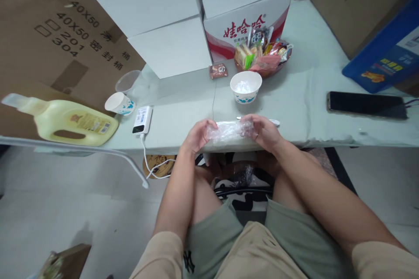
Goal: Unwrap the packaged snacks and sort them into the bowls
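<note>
A strip of clear crinkled plastic film (226, 131) stretches between my two hands at the table's front edge. My left hand (198, 134) is closed on its left end, and my right hand (264, 130) grips the right end. Just behind it stands a white paper bowl (246, 88) with a blue leaf print and something whitish and crumpled inside. A thin white utensil (274, 122) lies partly hidden behind my right hand. More clear crumpled plastic (248, 175) rests below, between my legs.
Packaged snacks fill a basket (267, 72) behind the bowl, with a small brown packet (218, 71) beside it. A yellow jug (77, 124), paper cup (120, 103) and cabled white power bank (142, 120) are left. A black phone (366, 105) lies right. Cartons (166, 48) line the back.
</note>
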`<state>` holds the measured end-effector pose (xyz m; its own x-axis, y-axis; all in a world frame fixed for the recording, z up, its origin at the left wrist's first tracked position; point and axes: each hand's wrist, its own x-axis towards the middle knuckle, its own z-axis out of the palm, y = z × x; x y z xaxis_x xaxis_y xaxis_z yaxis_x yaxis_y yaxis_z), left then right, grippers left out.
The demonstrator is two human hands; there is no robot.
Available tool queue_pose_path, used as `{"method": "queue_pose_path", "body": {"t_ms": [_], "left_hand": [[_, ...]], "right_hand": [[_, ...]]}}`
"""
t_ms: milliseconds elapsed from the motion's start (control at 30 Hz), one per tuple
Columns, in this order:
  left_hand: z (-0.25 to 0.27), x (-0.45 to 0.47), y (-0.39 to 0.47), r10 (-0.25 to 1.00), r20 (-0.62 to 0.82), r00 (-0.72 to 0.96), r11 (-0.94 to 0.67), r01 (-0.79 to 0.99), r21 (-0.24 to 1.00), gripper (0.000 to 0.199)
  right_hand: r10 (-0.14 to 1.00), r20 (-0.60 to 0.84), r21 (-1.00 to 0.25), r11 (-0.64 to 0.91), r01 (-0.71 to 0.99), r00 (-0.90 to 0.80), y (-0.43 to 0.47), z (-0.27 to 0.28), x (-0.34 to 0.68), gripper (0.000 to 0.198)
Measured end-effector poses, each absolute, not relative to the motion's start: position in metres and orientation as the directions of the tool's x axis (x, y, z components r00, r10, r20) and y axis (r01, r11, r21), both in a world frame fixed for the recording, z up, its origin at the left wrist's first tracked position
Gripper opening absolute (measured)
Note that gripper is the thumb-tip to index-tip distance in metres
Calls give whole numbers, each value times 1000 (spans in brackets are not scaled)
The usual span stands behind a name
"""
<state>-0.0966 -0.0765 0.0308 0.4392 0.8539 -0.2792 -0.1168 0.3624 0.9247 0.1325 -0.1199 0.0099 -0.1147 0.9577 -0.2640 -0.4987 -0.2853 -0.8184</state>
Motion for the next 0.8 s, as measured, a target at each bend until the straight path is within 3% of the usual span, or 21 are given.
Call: {"method": "queue_pose_path", "body": {"t_ms": [100, 200, 267, 367, 433, 500, 600, 667, 733, 800], "left_hand": [[23, -94, -76, 891, -171, 420, 197, -18, 980, 38], [16, -92, -75, 888, -97, 450, 106, 4, 994, 55], [13, -92, -72, 903, -61, 425, 71, -6, 997, 61], [10, -96, -65, 965, 47, 257, -37, -42, 998, 62], [8, -97, -63, 987, 128, 100, -127, -11, 992, 47], [6, -95, -65, 986, 161, 52, -165, 78, 983, 29], [1, -82, -75, 971, 161, 174, -189, 157, 969, 30], [-2, -70, -81, 947, 159, 279, -200, 128, 971, 47], [-3, -61, -85, 915, 144, 376, -185, 74, 980, 68], [-2, -57, -87, 893, 137, 429, -168, 35, 985, 72]], "right_hand": [[950, -307, -835, -300, -460, -63, -121, 7, 134, 43], [937, -348, -893, -328, -307, 10, -121, 2, 131, 88], [945, -322, -927, -300, -227, 65, -120, -3, 129, 102], [953, -233, -957, -189, -219, 195, -116, -9, 129, 84], [951, -150, -980, -106, -171, 271, -113, -11, 132, 54], [952, -19, -999, -8, -36, 306, -112, -11, 135, 33], [935, 232, -964, 184, 192, 268, -118, -7, 132, 24], [930, 317, -931, 268, 248, 185, -124, -4, 125, 20], [954, 289, -940, 268, 213, 75, -130, -1, 115, 18], [978, 205, -971, 208, 117, -40, -133, -1, 107, 20]]}}
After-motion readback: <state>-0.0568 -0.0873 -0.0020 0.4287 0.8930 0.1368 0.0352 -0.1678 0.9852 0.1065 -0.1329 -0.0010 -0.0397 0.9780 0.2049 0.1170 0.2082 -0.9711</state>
